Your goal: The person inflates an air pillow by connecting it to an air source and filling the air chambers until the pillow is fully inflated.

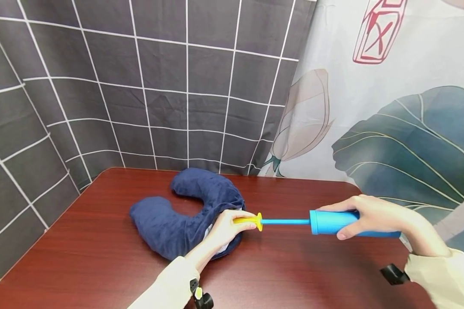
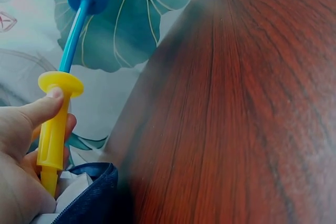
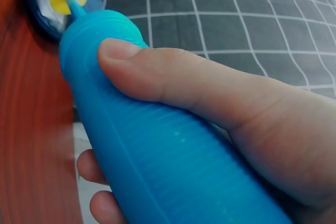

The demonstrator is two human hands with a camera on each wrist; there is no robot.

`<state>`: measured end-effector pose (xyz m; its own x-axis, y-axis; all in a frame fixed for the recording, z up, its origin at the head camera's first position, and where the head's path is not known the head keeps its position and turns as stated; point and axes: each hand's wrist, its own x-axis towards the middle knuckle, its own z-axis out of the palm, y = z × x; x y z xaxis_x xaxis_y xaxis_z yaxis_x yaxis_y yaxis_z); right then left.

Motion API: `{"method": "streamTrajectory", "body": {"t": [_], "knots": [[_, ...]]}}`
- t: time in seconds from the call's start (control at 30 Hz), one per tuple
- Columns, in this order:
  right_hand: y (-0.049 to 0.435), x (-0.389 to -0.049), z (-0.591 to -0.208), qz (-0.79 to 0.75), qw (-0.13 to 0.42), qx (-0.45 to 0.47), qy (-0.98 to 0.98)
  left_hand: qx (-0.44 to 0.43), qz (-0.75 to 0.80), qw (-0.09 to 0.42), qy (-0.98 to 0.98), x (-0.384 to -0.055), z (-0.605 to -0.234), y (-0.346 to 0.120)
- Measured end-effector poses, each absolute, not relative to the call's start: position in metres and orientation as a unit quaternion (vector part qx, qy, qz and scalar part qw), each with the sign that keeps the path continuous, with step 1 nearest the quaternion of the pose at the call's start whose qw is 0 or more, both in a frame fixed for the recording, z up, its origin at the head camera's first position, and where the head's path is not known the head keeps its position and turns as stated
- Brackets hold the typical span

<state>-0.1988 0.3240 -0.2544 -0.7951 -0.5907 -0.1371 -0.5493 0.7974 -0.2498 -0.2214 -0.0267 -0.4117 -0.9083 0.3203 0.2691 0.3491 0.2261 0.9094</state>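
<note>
**Bright-blue ribbed plastic pump (image 1: 332, 221) held crosswise at lower right**

On my head feed, a glossy red-brown wood-grain table (image 1: 93, 244) fills the lower part of the frame. Dark-grey cloth with white grid lines (image 1: 162, 64) hangs across the upper left and centre; a pale curtain with a blue-green leaf print (image 1: 340, 25) covers the upper right. A navy plush U-shaped pillow (image 1: 158, 223) lies on the table at lower centre-left. I see the right hand (image 1: 383, 214) wrapped around the pump, and the left hand (image 1: 226, 227) gripping a yellow flanged plastic handle (image 1: 259, 221) over the pillow's right edge; a thin blue rod (image 1: 286, 222) joins handle and pump.

My left-wrist feed adds the handle's narrow end and, at lower left, a zip (image 2: 76, 200) edging the pillow's opening. My right-wrist feed shows the pump's ribbing close up, with two fingertips (image 3: 92, 166) emerging at lower left.
</note>
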Motion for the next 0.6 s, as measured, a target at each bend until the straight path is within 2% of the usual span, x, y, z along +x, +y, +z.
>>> {"method": "streamTrajectory", "body": {"t": [0.27,0.6], "knots": [[0.339,-0.195,-0.252,-0.101,0.097,-0.301,0.943,-0.218,-0.580,0.014,-0.785,-0.221,-0.412,-0.028],[0.312,-0.205,-0.268,-0.115,0.115,-0.319,0.934,-0.220,-0.586,0.004,-0.780,-0.221,-0.413,-0.029]]}}
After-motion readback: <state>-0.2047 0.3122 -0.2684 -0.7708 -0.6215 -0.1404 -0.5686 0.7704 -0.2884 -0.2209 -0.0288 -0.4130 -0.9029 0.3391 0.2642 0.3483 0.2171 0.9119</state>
